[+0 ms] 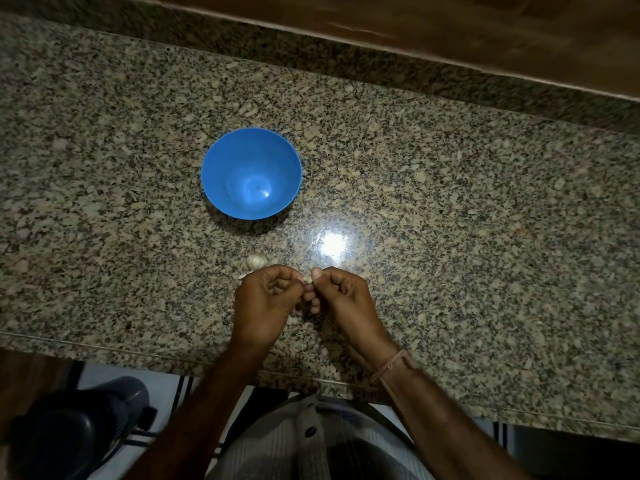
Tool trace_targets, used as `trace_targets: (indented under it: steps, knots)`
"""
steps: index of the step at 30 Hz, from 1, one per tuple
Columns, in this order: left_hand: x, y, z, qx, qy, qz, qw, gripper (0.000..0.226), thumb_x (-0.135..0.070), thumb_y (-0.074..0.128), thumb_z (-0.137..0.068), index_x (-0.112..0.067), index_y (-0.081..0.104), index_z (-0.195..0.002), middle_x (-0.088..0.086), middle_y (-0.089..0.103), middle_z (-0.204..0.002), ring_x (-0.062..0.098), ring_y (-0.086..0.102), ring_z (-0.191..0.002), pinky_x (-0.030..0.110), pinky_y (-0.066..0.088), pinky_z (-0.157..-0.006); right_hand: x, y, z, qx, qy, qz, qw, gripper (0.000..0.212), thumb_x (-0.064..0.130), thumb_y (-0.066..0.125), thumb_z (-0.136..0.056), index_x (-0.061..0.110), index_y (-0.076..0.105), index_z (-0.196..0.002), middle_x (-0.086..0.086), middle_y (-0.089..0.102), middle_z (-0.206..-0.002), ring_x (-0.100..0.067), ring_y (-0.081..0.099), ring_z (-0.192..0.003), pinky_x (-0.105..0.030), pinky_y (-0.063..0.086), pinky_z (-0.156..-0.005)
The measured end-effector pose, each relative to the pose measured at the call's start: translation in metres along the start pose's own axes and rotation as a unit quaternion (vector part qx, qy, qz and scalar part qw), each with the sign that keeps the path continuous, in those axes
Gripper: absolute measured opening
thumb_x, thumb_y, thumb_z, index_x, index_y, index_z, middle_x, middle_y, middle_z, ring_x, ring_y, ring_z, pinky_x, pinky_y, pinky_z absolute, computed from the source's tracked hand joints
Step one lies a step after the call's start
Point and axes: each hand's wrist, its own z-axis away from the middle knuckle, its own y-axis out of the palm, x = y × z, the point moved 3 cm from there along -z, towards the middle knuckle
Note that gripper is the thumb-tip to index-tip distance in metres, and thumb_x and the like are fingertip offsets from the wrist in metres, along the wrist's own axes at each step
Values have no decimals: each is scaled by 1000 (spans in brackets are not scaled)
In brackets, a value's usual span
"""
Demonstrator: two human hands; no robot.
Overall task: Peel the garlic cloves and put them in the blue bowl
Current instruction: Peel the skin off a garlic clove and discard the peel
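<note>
A blue bowl (pixel 251 173) stands on the granite counter (pixel 450 202) with nothing visible inside it. Nearer to me, my left hand (pixel 263 303) and my right hand (pixel 341 299) meet fingertip to fingertip and both pinch one small pale garlic clove (pixel 307 279) between them. Most of that clove is hidden by my fingers. A garlic bulb piece (pixel 257 262) lies on the counter just beyond my left hand, and another pale bit (pixel 243 276) shows at that hand's far edge.
The counter's front edge (pixel 138 355) runs just below my wrists. A wooden ledge (pixel 450 36) lines the back. A dark round object (pixel 76 427) sits on the floor at the lower left. A bright light reflection (pixel 333 244) lies right of the bulb.
</note>
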Motion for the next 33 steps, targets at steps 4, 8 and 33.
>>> trace_targets:
  steps: [4,8,33]
  knots:
    - [14,0,-6,-7,-10,-22,1000,5,-18,76,-89,-19,78,-85,0,77,-76,22,76,-77,37,62,-73,-5,-2,-3,24,58,-62,996,25,19,63,-103,0,73,-92,-10,74,-79,-12,67,-68,-23,59,-66]
    - [24,2,-9,-17,-21,-63,998,20,-21,72,-93,-17,77,-74,0,73,-65,17,68,-62,37,55,-67,-11,-5,-2,23,92,-110,989,16,11,64,-102,-1,71,-94,-12,75,-82,-12,70,-69,-22,62,-68]
    - [25,-4,-3,115,-97,114,982,12,-1,66,-97,1,77,-94,15,71,-74,17,62,-64,23,52,-59,-18,-14,-1,38,-15,-2,999,6,-3,66,-98,-5,71,-102,-11,74,-84,-16,70,-74,-27,60,-72]
